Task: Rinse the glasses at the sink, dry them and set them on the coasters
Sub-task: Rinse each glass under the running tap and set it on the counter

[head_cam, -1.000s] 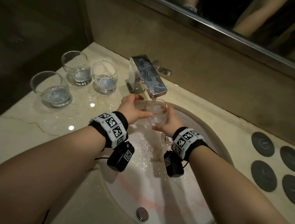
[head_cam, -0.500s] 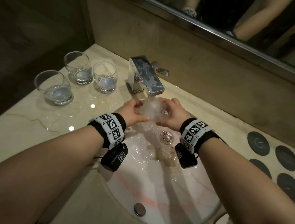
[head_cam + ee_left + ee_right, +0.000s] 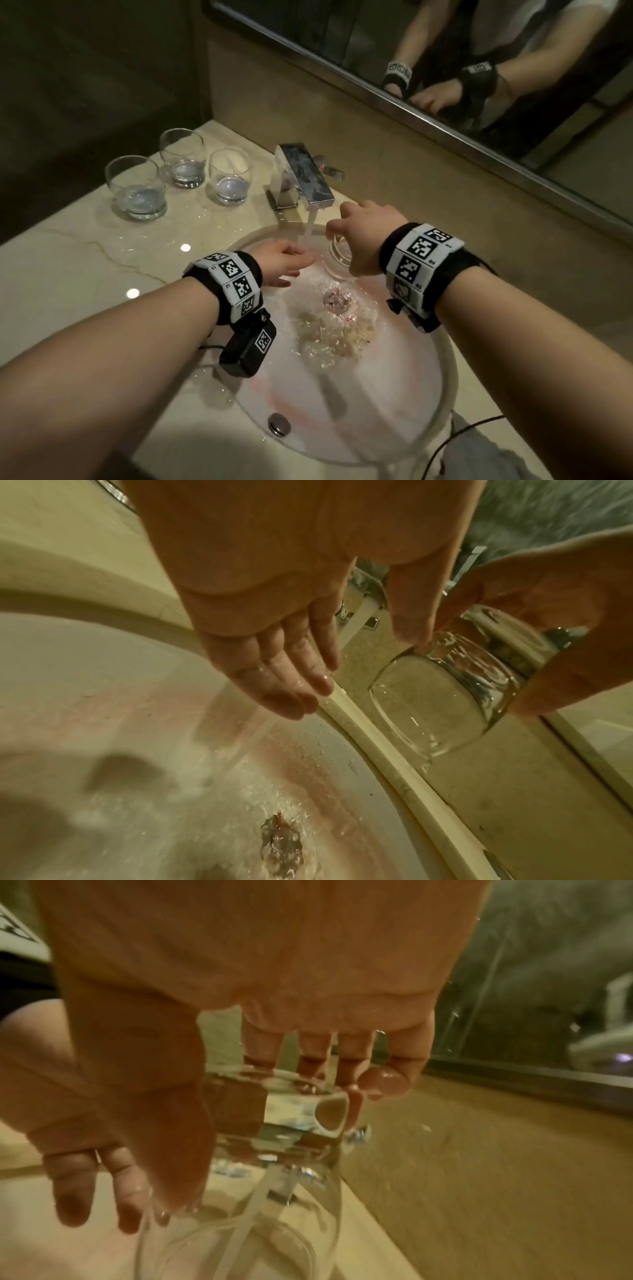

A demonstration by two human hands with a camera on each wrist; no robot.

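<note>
My right hand (image 3: 359, 236) grips a clear glass (image 3: 337, 255) by its thick base, mouth turned down, over the white sink (image 3: 376, 411) just right of the running water. The left wrist view shows that glass (image 3: 441, 696) pinched between the right thumb and fingers. My left hand (image 3: 284, 262) hovers beside the stream with straight, wet fingers (image 3: 291, 680) and holds nothing. Three more glasses (image 3: 137, 188) (image 3: 183, 157) (image 3: 230, 176) stand upright on the marble counter at the left, each with a little water in the bottom.
A chrome faucet (image 3: 301, 174) pours water into the basin, which splashes around the drain (image 3: 337, 298). A mirror (image 3: 445, 51) runs along the back wall. A round overflow plug (image 3: 279, 423) sits at the basin's near side. A black cable (image 3: 455, 442) hangs at the lower right.
The glass was upright under the stream in both hands. My left hand has let go and drawn left, and my right hand has turned the glass mouth down and shifted it right of the water.
</note>
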